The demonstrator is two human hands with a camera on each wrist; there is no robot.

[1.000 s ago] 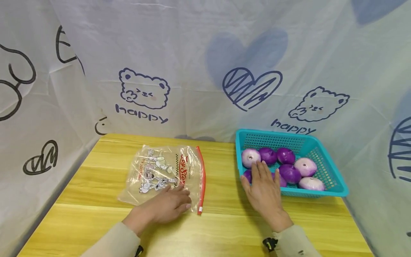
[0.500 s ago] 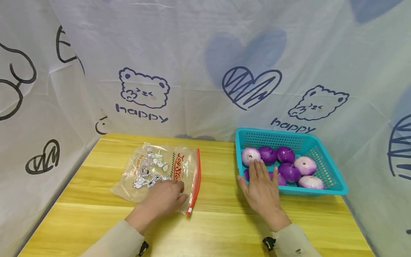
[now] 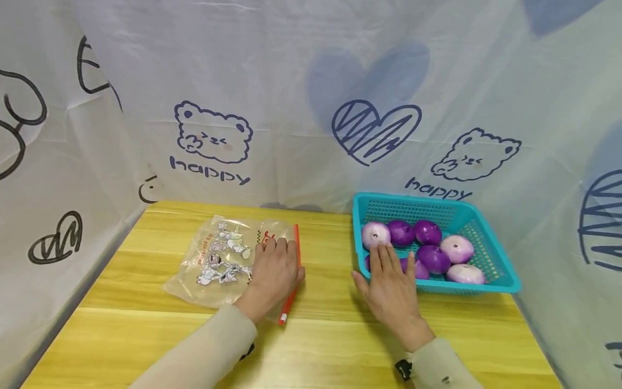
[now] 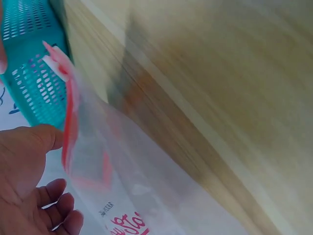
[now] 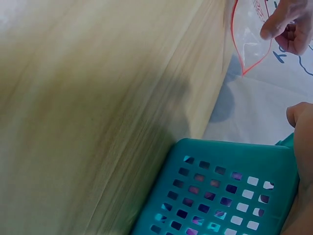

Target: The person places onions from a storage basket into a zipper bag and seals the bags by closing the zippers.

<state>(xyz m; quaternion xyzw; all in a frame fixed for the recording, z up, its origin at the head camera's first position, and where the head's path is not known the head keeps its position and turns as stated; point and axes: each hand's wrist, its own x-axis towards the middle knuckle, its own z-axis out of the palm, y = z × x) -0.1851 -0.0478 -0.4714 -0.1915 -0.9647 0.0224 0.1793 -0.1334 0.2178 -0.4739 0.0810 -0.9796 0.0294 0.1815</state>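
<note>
In the head view a clear zip bag (image 3: 228, 289) with a red zip edge and cartoon print lies flat on the table, left of the middle. My left hand (image 3: 274, 267) is over its zip end, fingers bent loosely. The left wrist view shows the thumb (image 4: 47, 137) against the red zip (image 4: 71, 112), apart from the curled fingers (image 4: 57, 208). My right hand (image 3: 391, 294) rests on the near left rim of a turquoise basket (image 3: 500, 259), its fingers straight and reaching inside. Several purple onions (image 3: 434, 259) sit in the basket, one partly hidden behind the fingers.
The wooden table (image 3: 335, 346) ends at a white printed cloth (image 3: 286, 162) behind and at the sides. A strip of tabletop separates the bag from the basket.
My left hand has moved right and away from me, from the bag's lower part to its zip edge. The bag has shifted slightly left. My right hand stays at the basket.
</note>
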